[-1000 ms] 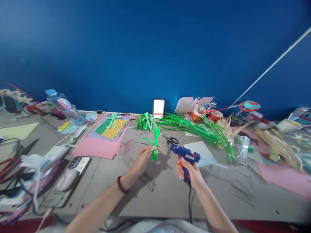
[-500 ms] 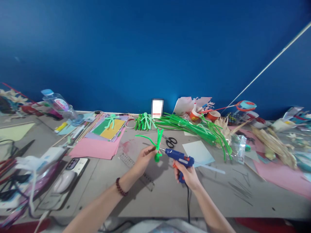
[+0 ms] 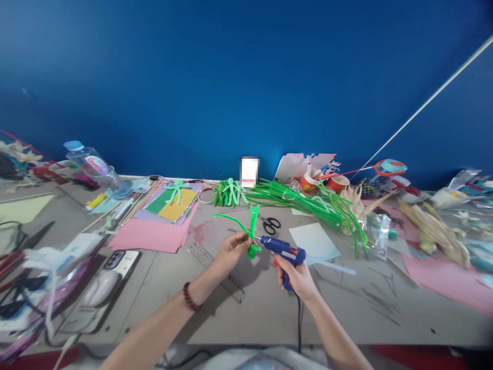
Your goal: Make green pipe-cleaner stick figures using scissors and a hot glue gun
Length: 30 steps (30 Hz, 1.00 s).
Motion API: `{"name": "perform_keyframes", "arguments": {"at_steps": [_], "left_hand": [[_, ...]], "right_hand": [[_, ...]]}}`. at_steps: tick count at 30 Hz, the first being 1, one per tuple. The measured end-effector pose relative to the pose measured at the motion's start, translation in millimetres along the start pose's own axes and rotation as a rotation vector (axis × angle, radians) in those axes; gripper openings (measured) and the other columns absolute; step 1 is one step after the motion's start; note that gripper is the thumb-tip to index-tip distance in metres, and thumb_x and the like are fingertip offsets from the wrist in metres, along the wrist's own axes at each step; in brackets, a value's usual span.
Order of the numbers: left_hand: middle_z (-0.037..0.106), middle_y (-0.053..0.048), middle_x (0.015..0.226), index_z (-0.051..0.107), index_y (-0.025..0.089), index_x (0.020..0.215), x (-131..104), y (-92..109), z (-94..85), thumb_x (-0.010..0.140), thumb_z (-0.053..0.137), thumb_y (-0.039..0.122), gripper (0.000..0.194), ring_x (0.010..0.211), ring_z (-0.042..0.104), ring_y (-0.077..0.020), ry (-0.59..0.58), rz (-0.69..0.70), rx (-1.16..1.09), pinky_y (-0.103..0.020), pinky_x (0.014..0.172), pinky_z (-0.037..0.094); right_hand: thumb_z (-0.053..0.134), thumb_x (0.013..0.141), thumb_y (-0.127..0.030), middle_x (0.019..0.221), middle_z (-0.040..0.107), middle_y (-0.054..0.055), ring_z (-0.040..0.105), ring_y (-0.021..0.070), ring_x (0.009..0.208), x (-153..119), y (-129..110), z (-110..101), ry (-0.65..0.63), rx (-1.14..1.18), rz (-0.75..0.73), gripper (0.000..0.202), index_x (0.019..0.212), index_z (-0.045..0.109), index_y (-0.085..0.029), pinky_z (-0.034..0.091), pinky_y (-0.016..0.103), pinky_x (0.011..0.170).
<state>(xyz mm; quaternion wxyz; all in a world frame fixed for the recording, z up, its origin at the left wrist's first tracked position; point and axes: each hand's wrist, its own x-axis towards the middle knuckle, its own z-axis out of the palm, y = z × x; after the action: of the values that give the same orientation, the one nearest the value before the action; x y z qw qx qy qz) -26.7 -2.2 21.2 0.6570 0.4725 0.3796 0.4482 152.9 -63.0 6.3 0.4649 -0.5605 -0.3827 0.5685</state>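
My left hand (image 3: 230, 253) pinches a bright green pipe cleaner figure (image 3: 253, 224), with long strands sticking up and to the left and a coiled lump at its lower end. A blue hot glue gun (image 3: 283, 248) is gripped in my right hand (image 3: 296, 277), the fingers wrapped round its handle near the orange trigger. Its metal nozzle meets the figure's middle, right by my left fingertips; whether glue is coming out is too small to tell. A clear glue stick (image 3: 335, 265) juts from the gun's back. Beneath my left wrist lies a transparent ruler (image 3: 233, 288).
Black-handled scissors (image 3: 271, 225) lie just beyond the glue gun. A bundle of green pipe cleaners (image 3: 304, 200) stretches along the back, beside finished-looking green figures (image 3: 231, 192). Pink paper (image 3: 150, 235) and a phone (image 3: 129, 262) are on the left; a pale sheet (image 3: 314, 241) is on the right.
The glue gun has shifted very slightly left. The figure has turned a little in my left hand, its lower lump moving slightly right. Both grips stay the same.
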Motion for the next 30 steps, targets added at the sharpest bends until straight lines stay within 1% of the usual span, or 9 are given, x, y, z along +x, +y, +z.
{"name": "perform_keyframes", "arguments": {"at_steps": [3, 6, 12, 15, 17, 19, 21, 26, 30], "left_hand": [[0.065, -0.007, 0.074, 0.069, 0.013, 0.073, 2, -5, -3.0, 0.067, 0.072, 0.041, 0.029, 0.070, 0.058, -0.0175, 0.005, 0.006, 0.030, -0.026, 0.064, 0.044], [0.066, -0.008, 0.075, 0.069, 0.013, 0.074, 3, -8, -4.8, 0.068, 0.071, 0.041, 0.028, 0.072, 0.059, -0.0182, -0.001, 0.011, 0.054, -0.027, 0.066, 0.045], [0.067, -0.009, 0.076, 0.070, 0.013, 0.074, 2, -4, -4.7, 0.068, 0.071, 0.041, 0.029, 0.074, 0.060, -0.0195, -0.017, -0.005, 0.080, -0.028, 0.068, 0.045], [0.067, -0.009, 0.076, 0.069, 0.012, 0.073, 3, -3, -4.5, 0.068, 0.071, 0.039, 0.027, 0.074, 0.060, -0.0192, -0.022, 0.006, 0.073, -0.029, 0.069, 0.045], [0.068, -0.008, 0.076, 0.067, 0.013, 0.080, 4, -3, -4.1, 0.067, 0.073, 0.037, 0.027, 0.075, 0.061, -0.0191, -0.018, 0.010, 0.026, -0.030, 0.070, 0.046], [0.069, -0.006, 0.076, 0.063, 0.015, 0.089, 4, -4, -3.3, 0.066, 0.075, 0.034, 0.032, 0.076, 0.062, -0.0190, -0.004, 0.005, -0.046, -0.030, 0.070, 0.046], [0.070, -0.005, 0.074, 0.059, 0.016, 0.093, 5, -3, -2.4, 0.064, 0.076, 0.032, 0.037, 0.075, 0.063, -0.0190, 0.006, -0.008, -0.093, -0.030, 0.069, 0.046], [0.071, -0.006, 0.073, 0.057, 0.015, 0.081, 4, -3, -1.6, 0.065, 0.075, 0.032, 0.029, 0.071, 0.064, -0.0178, 0.001, -0.034, -0.076, -0.028, 0.068, 0.046], [0.071, -0.006, 0.074, 0.057, 0.016, 0.076, 4, -3, -2.6, 0.066, 0.074, 0.032, 0.025, 0.071, 0.065, -0.0185, -0.015, -0.027, -0.074, -0.030, 0.069, 0.046]], "right_hand": [[0.065, 0.064, -0.061, 0.043, 0.048, -0.003, 0.045, 0.0087, 0.034, 0, 0, 0, 0.011, 0.001, 0.018, 0.048, 0.064, 0.056, -0.014, 0.039, 0.020, 0.031], [0.065, 0.064, -0.062, 0.043, 0.048, -0.004, 0.044, 0.0084, 0.033, 0, -1, 0, 0.009, -0.011, 0.004, 0.048, 0.062, 0.055, -0.015, 0.039, 0.020, 0.031], [0.065, 0.062, -0.065, 0.039, 0.047, -0.003, 0.042, 0.0083, 0.031, -3, -7, 4, 0.050, -0.077, -0.049, 0.050, 0.057, 0.052, -0.016, 0.037, 0.021, 0.031], [0.064, 0.062, -0.065, 0.038, 0.046, -0.003, 0.042, 0.0086, 0.031, -3, -5, 4, 0.050, -0.103, -0.067, 0.051, 0.055, 0.050, -0.017, 0.037, 0.021, 0.031], [0.063, 0.064, -0.065, 0.040, 0.045, -0.003, 0.043, 0.0086, 0.032, -2, -2, 3, 0.057, -0.115, -0.074, 0.050, 0.056, 0.050, -0.017, 0.037, 0.021, 0.032], [0.063, 0.066, -0.063, 0.042, 0.047, -0.002, 0.044, 0.0086, 0.034, -1, 3, 2, 0.065, -0.127, -0.081, 0.049, 0.057, 0.052, -0.016, 0.038, 0.021, 0.032], [0.061, 0.069, -0.062, 0.045, 0.049, -0.001, 0.044, 0.0086, 0.035, 0, 6, 0, 0.059, -0.149, -0.100, 0.048, 0.058, 0.053, -0.016, 0.038, 0.021, 0.032], [0.060, 0.071, -0.060, 0.050, 0.054, 0.000, 0.043, 0.0078, 0.031, 0, 5, 0, 0.035, -0.168, -0.124, 0.046, 0.062, 0.055, -0.015, 0.035, 0.021, 0.032], [0.060, 0.071, -0.060, 0.048, 0.050, -0.001, 0.043, 0.0076, 0.032, 0, 4, 0, 0.050, -0.154, -0.120, 0.046, 0.062, 0.053, -0.016, 0.034, 0.021, 0.032]]}}
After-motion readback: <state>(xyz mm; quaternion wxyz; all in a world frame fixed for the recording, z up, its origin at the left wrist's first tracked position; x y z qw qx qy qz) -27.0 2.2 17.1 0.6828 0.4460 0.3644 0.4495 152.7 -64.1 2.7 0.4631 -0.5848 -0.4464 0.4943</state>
